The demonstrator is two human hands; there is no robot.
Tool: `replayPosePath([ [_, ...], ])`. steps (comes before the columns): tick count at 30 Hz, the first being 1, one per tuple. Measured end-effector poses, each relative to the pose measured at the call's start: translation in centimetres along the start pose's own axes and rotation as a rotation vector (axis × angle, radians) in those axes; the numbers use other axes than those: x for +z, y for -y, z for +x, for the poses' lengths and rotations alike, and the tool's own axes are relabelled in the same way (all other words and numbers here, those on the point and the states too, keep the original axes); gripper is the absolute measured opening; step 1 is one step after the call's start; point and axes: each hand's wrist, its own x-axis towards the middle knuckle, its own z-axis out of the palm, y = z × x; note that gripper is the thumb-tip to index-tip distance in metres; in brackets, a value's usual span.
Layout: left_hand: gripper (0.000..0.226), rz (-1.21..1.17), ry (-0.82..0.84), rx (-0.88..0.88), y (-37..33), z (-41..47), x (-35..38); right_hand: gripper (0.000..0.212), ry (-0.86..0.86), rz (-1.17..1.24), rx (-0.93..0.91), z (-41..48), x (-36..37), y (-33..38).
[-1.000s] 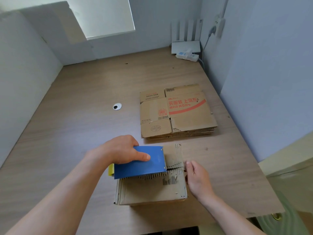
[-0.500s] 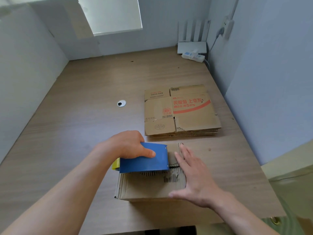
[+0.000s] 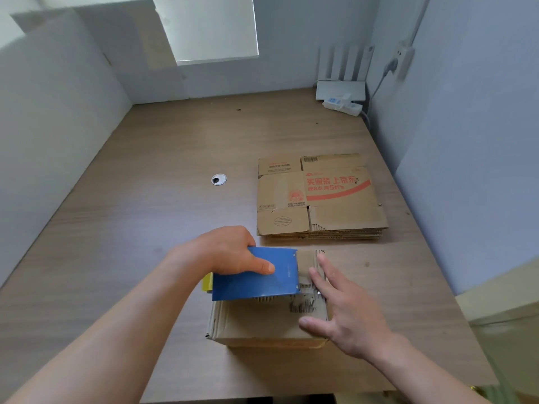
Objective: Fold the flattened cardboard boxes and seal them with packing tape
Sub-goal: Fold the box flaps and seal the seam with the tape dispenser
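Note:
A folded cardboard box (image 3: 256, 325) stands near the front edge of the wooden table (image 3: 145, 228). My left hand (image 3: 230, 250) grips a blue tape dispenser (image 3: 256, 277) that sits on the box's top seam, thumb lying across its blue face. A bit of yellow shows at the dispenser's left end. My right hand (image 3: 341, 310) lies flat with straight fingers on the right end of the box top, just right of the dispenser. A stack of flattened cardboard boxes (image 3: 318, 196) with red print lies beyond, to the right.
A round cable grommet (image 3: 218, 179) is set in the table's middle. A white router (image 3: 341, 88) and a power strip (image 3: 344, 104) sit at the back right corner. Grey walls close in on the left, back and right.
My right hand moved from the box's right side up onto its top and now presses flat there. The left hand keeps hold of the dispenser on the seam.

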Motion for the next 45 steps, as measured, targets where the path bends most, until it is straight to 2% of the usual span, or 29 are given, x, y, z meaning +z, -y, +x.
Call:
replayPosePath([
  [4, 0.044, -0.073, 0.001, -0.010, 0.8, -0.7, -0.3, 0.098, 0.010, -0.141, 0.025, -0.3, 0.0, 0.3],
  [16, 0.042, -0.099, 0.039, -0.165, 11.0, -5.8, -2.7, 0.094, 0.040, -0.215, 0.030, -0.7, 0.0, -0.5],
  [25, 0.038, -0.103, 0.046, -0.191, 15.8, -5.9, -3.5, 0.094, -0.093, -0.240, -0.017, -0.6, -0.4, 0.4],
  [30, 0.045, -0.030, 0.032, -0.186, 15.9, -4.1, -2.8, 0.095, -0.129, -0.295, -0.011, -0.6, -0.7, 1.0],
  [37, 0.057, 0.228, -0.027, -0.200, 14.2, -2.4, -1.7, 0.094, -0.138, -0.295, -0.020, -0.5, -0.7, 1.2],
  [42, 0.038, 0.466, -0.187, -0.153, 12.6, -1.0, 1.4, 0.094, -0.137, -0.289, -0.007, -0.5, -0.8, 1.3],
  [45, 0.037, 0.401, -0.239, -0.206, 13.4, -0.5, 3.1, 0.094, -0.137, -0.298, -0.007, -0.5, -0.9, 1.5],
])
